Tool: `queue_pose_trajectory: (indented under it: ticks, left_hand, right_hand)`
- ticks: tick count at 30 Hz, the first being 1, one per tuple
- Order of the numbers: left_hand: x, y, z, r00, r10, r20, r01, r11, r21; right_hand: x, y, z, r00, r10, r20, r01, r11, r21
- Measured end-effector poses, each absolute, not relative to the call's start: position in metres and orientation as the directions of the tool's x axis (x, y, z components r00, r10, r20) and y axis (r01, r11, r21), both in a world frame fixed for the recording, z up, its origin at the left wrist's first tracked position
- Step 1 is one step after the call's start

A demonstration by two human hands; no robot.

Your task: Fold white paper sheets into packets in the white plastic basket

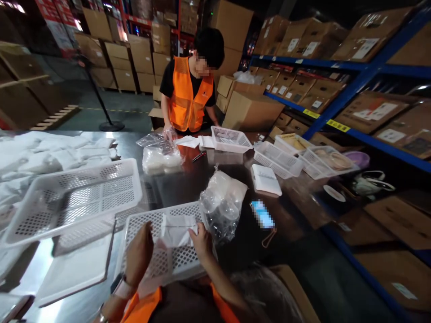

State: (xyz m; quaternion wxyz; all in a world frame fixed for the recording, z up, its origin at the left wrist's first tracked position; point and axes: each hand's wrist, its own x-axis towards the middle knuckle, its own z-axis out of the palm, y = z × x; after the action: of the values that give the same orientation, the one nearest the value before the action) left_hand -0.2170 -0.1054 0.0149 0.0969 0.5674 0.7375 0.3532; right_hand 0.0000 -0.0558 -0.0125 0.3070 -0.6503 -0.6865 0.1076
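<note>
A white perforated plastic basket [134, 224] stands in front of me at the table's near edge. Over its far part lies a flat white packet [178, 231] with a folded upper edge. My right hand [203, 242] pinches the right side of this packet between thumb and fingers. To the packet's left, my left hand [138, 253] is raised over the basket, apart from the packet; its back faces me and hides most of the fingers. A clear plastic bag [224, 202] of translucent round items touches the basket's right rim.
Another white basket [84, 193] stands at left, beside many white packets [50, 152]. Across the table, a person in an orange vest [191, 98] touches a clear bag [161, 154]. Rightward are a phone [262, 214], a white box [266, 180] and baskets [278, 159]. Blue shelving [353, 67] holds cartons.
</note>
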Motion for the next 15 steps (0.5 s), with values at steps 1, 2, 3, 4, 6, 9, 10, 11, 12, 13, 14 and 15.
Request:
queue_pose_trajectory:
  ticks: [1,2,3,4,6,9,10,11,12,13,14,15]
  left_hand:
    - [-0.214,-0.106,0.020,-0.265,0.896,0.355,0.829,0.023,0.559]
    - [-0.208,-0.105,0.023,-0.149,0.885,0.441,0.882,-0.083,0.464]
    - [-0.201,-0.103,0.026,-0.012,0.870,0.492,0.913,-0.191,0.361]
    - [-0.193,-0.101,0.027,0.110,0.858,0.501,0.921,-0.277,0.273]
    - [-0.177,-0.096,0.024,0.254,0.853,0.455,0.919,-0.360,0.162]
    - [-0.166,-0.092,0.012,0.241,0.893,0.379,0.938,-0.315,0.147]
    - [-0.167,-0.091,0.007,0.244,0.903,0.353,0.934,-0.316,0.165]
    - [-0.170,-0.091,0.002,0.252,0.911,0.327,0.926,-0.325,0.192]
    - [-0.173,-0.092,-0.004,0.256,0.917,0.305,0.915,-0.332,0.229]
    - [-0.176,-0.092,-0.010,0.251,0.923,0.291,0.901,-0.332,0.278]
    - [-0.179,-0.092,-0.016,0.233,0.929,0.287,0.882,-0.327,0.341]
    - [-0.181,-0.092,-0.022,0.197,0.936,0.293,0.853,-0.311,0.418]
  right_hand:
    - [0.000,-0.056,-0.011,0.012,0.966,0.258,0.857,0.123,-0.501]
    - [-0.001,-0.056,-0.008,-0.012,0.973,0.230,0.885,0.118,-0.450]
    - [-0.002,-0.057,-0.005,-0.032,0.978,0.207,0.909,0.114,-0.401]
    - [-0.004,-0.058,-0.002,-0.042,0.979,0.198,0.928,0.112,-0.356]
    - [-0.008,-0.060,0.003,-0.052,0.967,0.248,0.956,0.119,-0.267]
    - [-0.015,-0.062,0.007,-0.297,0.861,0.414,0.913,0.382,-0.139]
    - [-0.017,-0.062,0.005,-0.440,0.781,0.443,0.839,0.533,-0.106]
    - [-0.019,-0.061,0.003,-0.559,0.694,0.454,0.746,0.660,-0.089]
    - [-0.020,-0.061,-0.001,-0.633,0.629,0.452,0.667,0.739,-0.095]
    - [-0.022,-0.059,-0.006,-0.655,0.611,0.445,0.630,0.766,-0.125]
    - [-0.023,-0.057,-0.013,-0.628,0.641,0.441,0.639,0.748,-0.177]
    - [-0.024,-0.055,-0.019,-0.565,0.700,0.437,0.673,0.698,-0.247]
